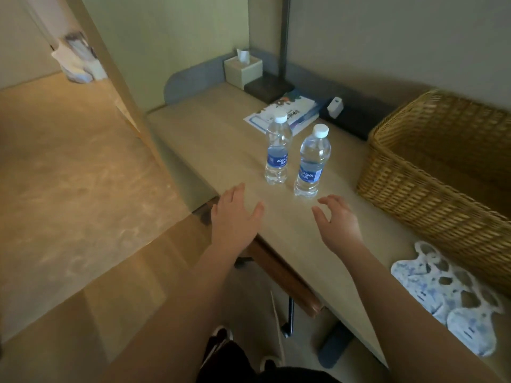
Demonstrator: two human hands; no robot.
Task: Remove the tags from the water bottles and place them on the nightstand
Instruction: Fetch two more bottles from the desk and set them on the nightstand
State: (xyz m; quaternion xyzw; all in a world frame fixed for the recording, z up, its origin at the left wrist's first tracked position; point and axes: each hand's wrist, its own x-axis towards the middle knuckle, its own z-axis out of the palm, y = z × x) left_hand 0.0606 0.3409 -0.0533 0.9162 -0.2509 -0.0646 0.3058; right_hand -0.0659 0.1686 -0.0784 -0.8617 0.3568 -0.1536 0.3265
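Note:
Two clear water bottles with white caps and blue labels stand upright on the beige tabletop (210, 139): the left bottle (277, 150) farther back, the right bottle (312, 161) nearer. No tag hangs on either neck. Several white-and-blue paper tags (453, 297) with round holes lie in a pile on the tabletop at the lower right. My left hand (235, 214) hovers over the table's front edge, fingers spread, holding nothing. My right hand (337, 219) is just in front of the right bottle, fingers curled apart, empty and not touching it.
A large wicker basket (431, 172) fills the right side of the table. Behind the bottles lie a booklet (290, 111), a white charger (335, 107), a lamp base (269, 85) and a tissue box (242, 69). Wooden floor and a doorway lie to the left.

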